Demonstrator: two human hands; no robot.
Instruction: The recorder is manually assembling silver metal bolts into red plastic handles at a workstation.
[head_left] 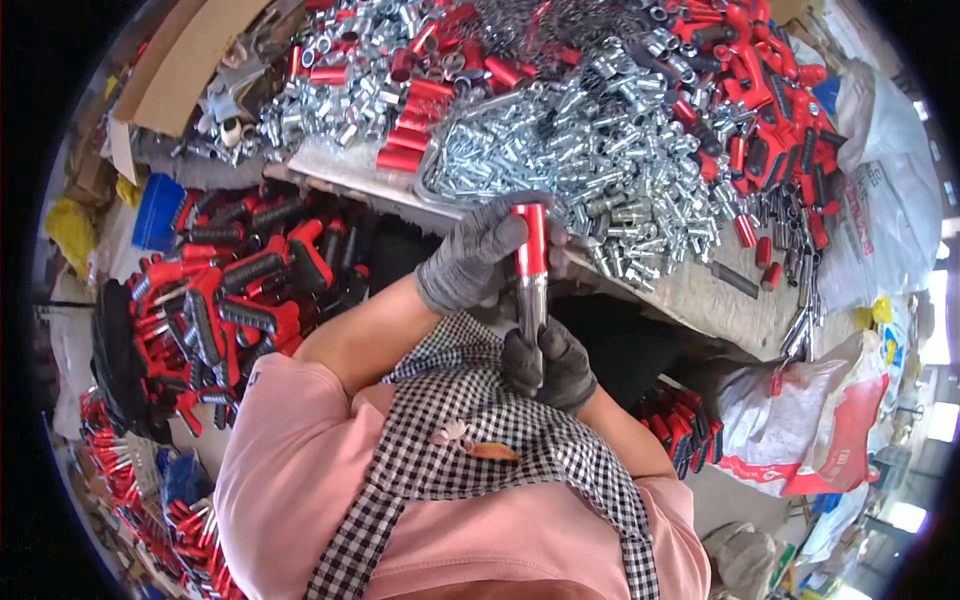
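Observation:
Both of my hands wear dark grey gloves and hold one upright piece in front of my chest, a tubular part (532,245) with a glossy red sleeve on top and a silver metal shaft below. My left hand (478,250) grips the red upper end, its fingertips at the top edge and partly behind the sleeve. Lower down, my right hand (560,370) is closed round the silver shaft. Just beyond them, a large heap of small silver metal fittings (600,150) covers the worktable (690,300). Several red sleeves (405,140) lie left of the heap.
Red-and-black handled tools (240,290) pile up at my left, under the table's edge. More red tool bodies (770,110) lie at the table's far right. White and red sacks (800,420) stand at my right, and a cardboard sheet (185,70) leans at the far left.

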